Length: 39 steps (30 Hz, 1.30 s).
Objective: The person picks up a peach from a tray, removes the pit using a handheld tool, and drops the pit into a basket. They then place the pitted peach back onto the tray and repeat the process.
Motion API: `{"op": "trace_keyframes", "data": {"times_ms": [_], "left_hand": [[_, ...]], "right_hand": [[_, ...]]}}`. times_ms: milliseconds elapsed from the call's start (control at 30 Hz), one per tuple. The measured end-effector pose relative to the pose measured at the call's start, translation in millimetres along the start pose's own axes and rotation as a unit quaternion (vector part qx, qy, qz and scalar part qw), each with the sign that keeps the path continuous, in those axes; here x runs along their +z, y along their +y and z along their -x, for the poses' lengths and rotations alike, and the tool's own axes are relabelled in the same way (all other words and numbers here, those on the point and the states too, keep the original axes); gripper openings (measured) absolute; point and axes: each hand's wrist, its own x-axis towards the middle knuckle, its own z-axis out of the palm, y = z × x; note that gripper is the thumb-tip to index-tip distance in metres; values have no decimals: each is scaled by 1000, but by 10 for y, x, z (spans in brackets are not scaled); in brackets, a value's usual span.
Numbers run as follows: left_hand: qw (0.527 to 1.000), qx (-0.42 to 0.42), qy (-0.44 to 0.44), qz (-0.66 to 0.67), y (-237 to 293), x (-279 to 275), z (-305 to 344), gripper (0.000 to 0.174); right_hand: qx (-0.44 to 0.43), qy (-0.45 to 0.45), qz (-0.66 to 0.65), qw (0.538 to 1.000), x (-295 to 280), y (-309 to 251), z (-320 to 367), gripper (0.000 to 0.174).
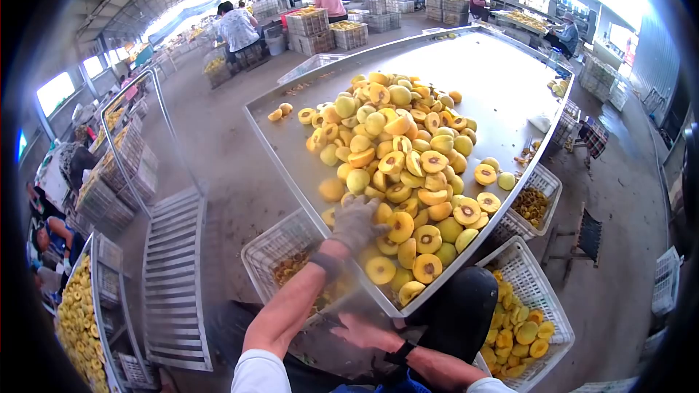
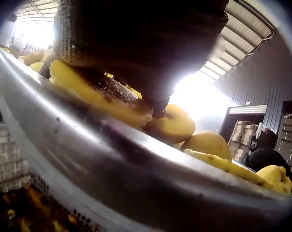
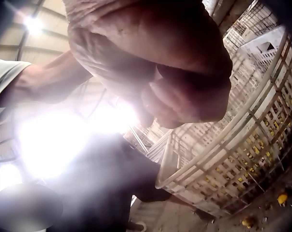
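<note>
Wearing a greyish glove, my left hand (image 1: pixel 357 222) reaches over the near left rim of the metal table (image 1: pixel 473 58) into a heap of halved yellow peaches (image 1: pixel 393 138). Its fingers touch the fruit at the heap's edge. In the left wrist view a peach half (image 2: pixel 97 94) with a brown centre lies under that hand, beside the raised rim. Bare, with its fingers loosely bent, my right hand (image 1: pixel 368 331) hangs below the table's near corner, in front of my lap. Nothing shows in its fingers in the right wrist view, where a white crate (image 3: pixel 218 159) stands behind.
Beside my right leg a white crate (image 1: pixel 520 266) holds peach halves. Under the left rim, another crate (image 1: pixel 255 255) holds brown scraps; a third (image 1: pixel 550 182) stands at the right. A metal trolley (image 1: pixel 175 276) is at the left. People work farther back among stacked crates (image 1: pixel 309 25).
</note>
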Motion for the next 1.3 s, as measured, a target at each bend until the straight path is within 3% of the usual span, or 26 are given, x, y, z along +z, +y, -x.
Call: {"op": "trace_keyframes", "data": {"times_ms": [133, 200, 300, 400, 533, 633, 700, 800, 933, 1000, 1033, 1100, 1133, 1200, 1267, 1300], "left_hand": [[999, 4, -2, 44, -14, 67, 129, 68], [993, 74, 45, 84, 1, 182, 212, 66], [982, 49, 42, 175, 97, 115, 366, 62], [985, 78, 65, 137, 63, 115, 399, 58], [974, 89, 95, 184, 36, 12, 451, 54], [975, 66, 85, 197, -16, -31, 440, 46], [983, -7, 52, 176, -85, 3, 382, 36], [980, -26, 49, 192, -72, -4, 376, 30], [970, -38, 66, 230, -78, 16, 445, 32], [884, -68, 131, 444, -89, -13, 554, 31], [883, -68, 131, 445, -108, -47, 578, 31], [872, -61, 211, 437, -188, -122, 676, 31], [867, -12, 262, 424, -203, -199, 760, 31], [859, -4, 275, 432, -277, -324, 906, 32], [853, -16, 279, 441, -266, -359, 1171, 33], [822, -24, 291, 489, -238, -427, 1258, 33]], "right_hand": [[-10, 14, -7, 1000, 59, 69, -18, 39], [-22, 16, 52, 998, 55, 84, -49, 40], [-75, 62, 43, 994, 184, 271, -105, 41], [-68, 84, 29, 994, 220, 352, -96, 39], [-51, 69, 64, 994, 216, 415, -132, 36], [-54, 87, 35, 994, 235, 388, -118, 32], [-40, 92, 25, 995, 206, 330, -66, 31], [-30, 86, 66, 994, 106, 194, -15, 31], [-13, 99, 24, 995, 120, 240, -1, 32], [-12, 120, -54, 991, 50, 146, 70, 34], [-12, 127, -79, 989, -20, 31, 115, 34], [-85, 145, -106, 980, -109, -62, 109, 35], [-106, 149, -115, 976, -110, -49, 79, 35], [-135, 191, -139, 962, -148, -187, 87, 38], [-42, 200, -227, 952, -281, -576, 289, 30], [-24, 244, -284, 927, -290, -802, 360, 22]]}}
